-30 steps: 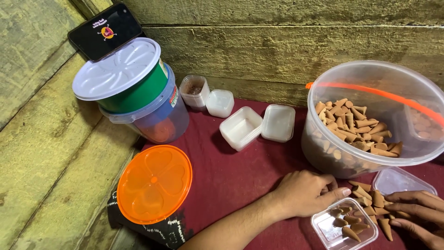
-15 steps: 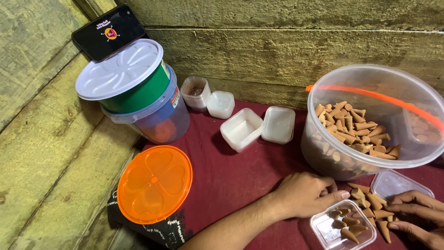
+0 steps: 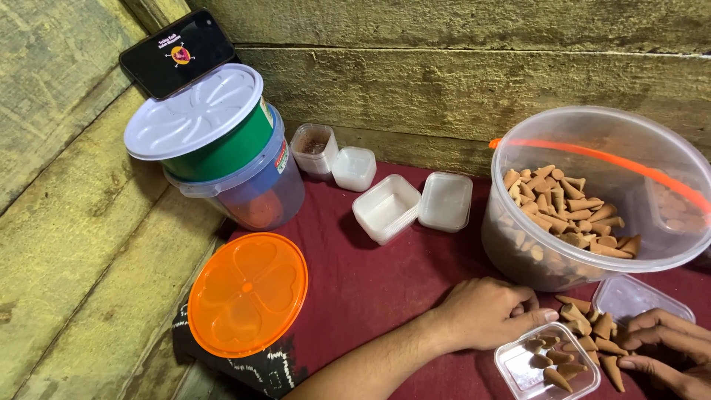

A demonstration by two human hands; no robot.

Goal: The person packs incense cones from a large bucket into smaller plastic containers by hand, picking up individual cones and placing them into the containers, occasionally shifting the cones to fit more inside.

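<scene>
- Two bare hands low at the frame's right edge, over a dark red cloth spread on the surface.
- Left hand: fingers curled loosely, thumb out straight, tips at the rim of a small clear square plastic tub; whether they pinch anything, cannot tell.
- Tub holds several tan cones, matte, clay-like, pointed.
- More loose cones lie on the cloth between the hands.
- Right hand: fingers bent, resting among the loose cones, partly cut off by the frame; grip unclear.
- Flat clear lid just behind that hand.
- Large round translucent bucket, orange handle, part filled with the same cones.
- Rear: open white square tubs with hinged lids.
- Left: smooth orange round lid with embossed petals; stacked containers under a white lid; rough plank wall.
</scene>
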